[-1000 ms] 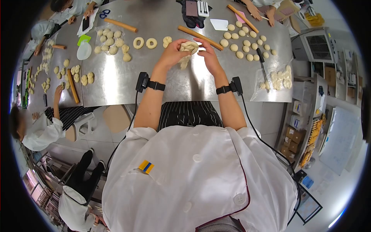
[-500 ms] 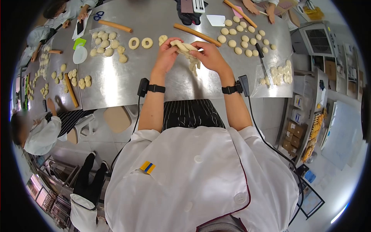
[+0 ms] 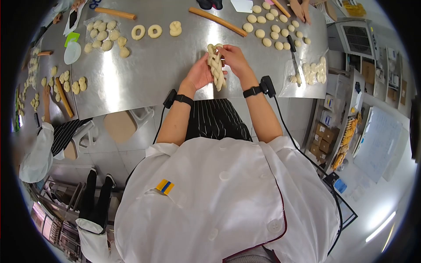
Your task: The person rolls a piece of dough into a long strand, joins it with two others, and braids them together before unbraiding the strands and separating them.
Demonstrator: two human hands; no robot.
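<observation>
A braided strip of pale dough [image 3: 216, 70] hangs upright between my hands above the steel table. My left hand [image 3: 199, 73] is closed along its left side, with most fingertips hidden behind it. With thumb and fingers, my right hand [image 3: 234, 60] grips the braid near its upper end. The lower tip dangles free. Beyond my hands lie two dough rings [image 3: 138, 32] and a knotted dough piece [image 3: 175, 28].
A rolling pin [image 3: 218, 21] lies past my hands. Dough balls [image 3: 266, 42] and a black-handled knife [image 3: 296, 60] are to the right, beside bagged dough [image 3: 313, 73]. More dough sits under plastic [image 3: 103, 35] at left. Co-workers' hands [image 3: 301, 11] show at the edges.
The braid has turned from lying crosswise between my hands to hanging lengthwise. My hands have come lower and closer together. The view has shifted, and a co-worker at left reaches onto the table.
</observation>
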